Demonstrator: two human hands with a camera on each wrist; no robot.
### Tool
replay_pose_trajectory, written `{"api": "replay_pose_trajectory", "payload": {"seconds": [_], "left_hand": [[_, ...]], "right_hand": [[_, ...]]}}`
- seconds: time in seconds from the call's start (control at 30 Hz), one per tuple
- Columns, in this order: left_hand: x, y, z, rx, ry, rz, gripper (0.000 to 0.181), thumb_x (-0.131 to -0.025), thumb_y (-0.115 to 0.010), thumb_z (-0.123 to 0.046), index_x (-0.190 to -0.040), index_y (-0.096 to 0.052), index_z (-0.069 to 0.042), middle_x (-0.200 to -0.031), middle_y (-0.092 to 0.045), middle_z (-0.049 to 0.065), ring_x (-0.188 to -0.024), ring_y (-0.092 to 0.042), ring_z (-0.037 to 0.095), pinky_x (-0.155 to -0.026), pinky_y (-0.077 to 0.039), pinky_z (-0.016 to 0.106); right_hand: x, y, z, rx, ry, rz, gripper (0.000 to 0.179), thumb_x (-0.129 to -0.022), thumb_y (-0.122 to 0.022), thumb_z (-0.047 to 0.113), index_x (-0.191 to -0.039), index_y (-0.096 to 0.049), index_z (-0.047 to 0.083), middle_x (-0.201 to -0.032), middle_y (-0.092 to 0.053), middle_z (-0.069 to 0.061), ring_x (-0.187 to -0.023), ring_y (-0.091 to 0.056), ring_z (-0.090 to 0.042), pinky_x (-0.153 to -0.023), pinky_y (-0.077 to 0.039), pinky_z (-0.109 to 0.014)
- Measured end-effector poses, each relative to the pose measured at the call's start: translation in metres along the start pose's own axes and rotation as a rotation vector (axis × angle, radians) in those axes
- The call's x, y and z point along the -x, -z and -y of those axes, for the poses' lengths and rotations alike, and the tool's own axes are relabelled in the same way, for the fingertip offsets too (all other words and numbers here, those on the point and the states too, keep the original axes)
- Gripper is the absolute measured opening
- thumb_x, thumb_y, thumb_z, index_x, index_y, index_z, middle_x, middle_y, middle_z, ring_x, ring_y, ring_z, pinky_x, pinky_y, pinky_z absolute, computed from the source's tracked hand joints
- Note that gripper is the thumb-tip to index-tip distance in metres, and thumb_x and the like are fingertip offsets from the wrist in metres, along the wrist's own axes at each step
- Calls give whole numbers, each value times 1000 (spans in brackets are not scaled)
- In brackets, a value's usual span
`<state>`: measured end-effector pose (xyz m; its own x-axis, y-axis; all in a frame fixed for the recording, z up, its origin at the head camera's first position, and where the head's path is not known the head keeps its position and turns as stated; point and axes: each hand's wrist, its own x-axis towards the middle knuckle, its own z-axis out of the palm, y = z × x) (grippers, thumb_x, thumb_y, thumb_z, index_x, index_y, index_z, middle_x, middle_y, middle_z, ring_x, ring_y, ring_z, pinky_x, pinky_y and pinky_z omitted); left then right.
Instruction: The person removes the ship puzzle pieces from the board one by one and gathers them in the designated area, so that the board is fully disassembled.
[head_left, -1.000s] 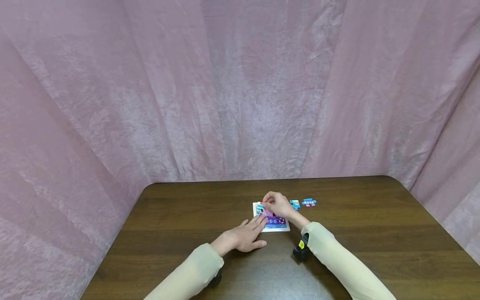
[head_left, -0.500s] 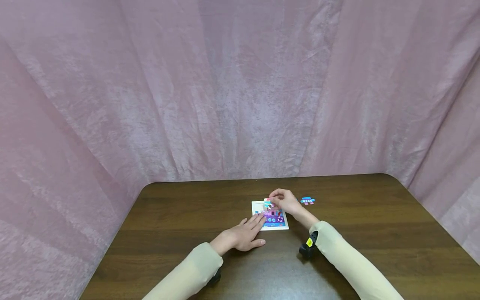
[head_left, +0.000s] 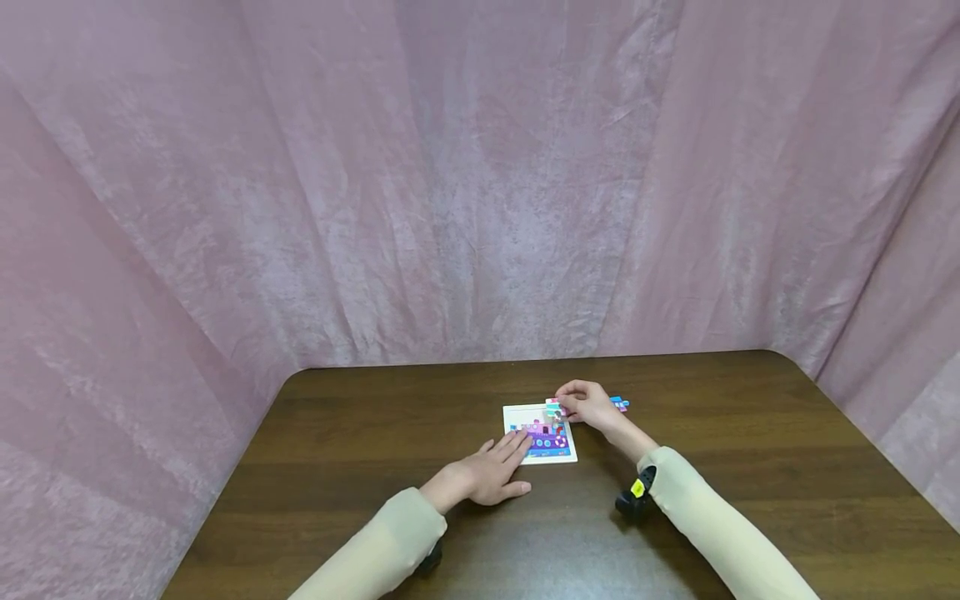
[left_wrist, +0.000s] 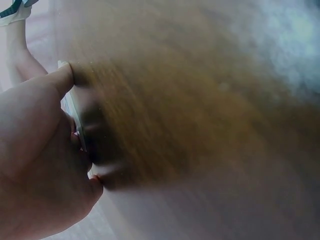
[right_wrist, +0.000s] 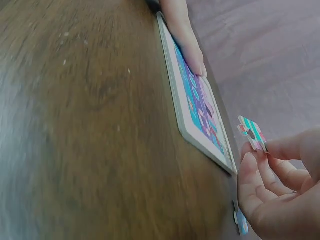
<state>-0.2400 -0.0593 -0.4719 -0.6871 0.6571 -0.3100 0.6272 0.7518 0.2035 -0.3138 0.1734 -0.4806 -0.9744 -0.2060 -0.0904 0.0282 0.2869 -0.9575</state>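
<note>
A square jigsaw puzzle in a white frame tray (head_left: pixel 573 459) lies on the table, its purple and blue lower part filled with pieces and its upper left part bare white. My left hand (head_left: pixel 491 475) lies flat with straight fingers over the tray's left side, covering some of the picture. Thumb and fingers of my right hand (head_left: pixel 590 407) pinch a puzzle piece (right_wrist: pixel 252 133) with green and white stripes. In the head view this piece overlaps the tray's upper right corner; the right wrist view has it raised above the tray.
Another loose puzzle piece (head_left: pixel 621 403), blue and pink, lies on the brown wooden table (head_left: pixel 360 450) right of the tray, partly behind my right hand. A pink curtain (head_left: pixel 480 183) hangs behind the table's far edge.
My right hand has moved right from over the puzzle's upper part, carrying the pinched piece along. It now covers part of the loose pieces at the right. My left hand has stayed in place.
</note>
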Motion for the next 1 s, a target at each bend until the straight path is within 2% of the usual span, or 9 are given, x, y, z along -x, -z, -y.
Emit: {"api": "replay_pose_trajectory", "payload": {"seconds": [0.17, 0.33, 0.83, 1.0], "left_hand": [[0, -1, 0, -2, 2, -2, 72, -102, -38, -47, -156, -9, -10, -165, -3, 6, -152, -5, 22, -121, -17, 48], [0, -2, 1, -11, 7, -13, 73, -101, -37, -49, -156, -9, -11, -165, -3, 5, -152, -5, 20, -121, -17, 46], [1, -3, 0, -8, -8, -23, 72, -102, -37, -48, -156, -10, -10, -165, -4, 6, -152, -6, 21, -121, -17, 46], [0, -3, 1, -15, -4, -21, 72, -102, -38, -49, -156, -10, -11, -165, -5, 5, -152, -6, 20, -121, -17, 47]], "right_hand": [[3, 8, -4, 11, -5, -18, 28, -98, -54, 11, -115, -56, -12, -91, -68, -8, -76, -61, -7, -67, -55, -23], [5, 16, -8, -6, -28, -31, 27, -98, -54, 9, -113, -56, -12, -87, -67, -3, -73, -60, -6, -65, -54, -21], [11, 40, -10, -13, -77, -54, 32, -99, -53, 11, -119, -53, -14, -85, -65, 2, -73, -59, -6, -68, -54, -22], [13, 50, -11, -17, -61, -65, 32, -99, -52, 10, -119, -51, -15, -83, -65, 3, -71, -59, -5, -66, -54, -20]]}}
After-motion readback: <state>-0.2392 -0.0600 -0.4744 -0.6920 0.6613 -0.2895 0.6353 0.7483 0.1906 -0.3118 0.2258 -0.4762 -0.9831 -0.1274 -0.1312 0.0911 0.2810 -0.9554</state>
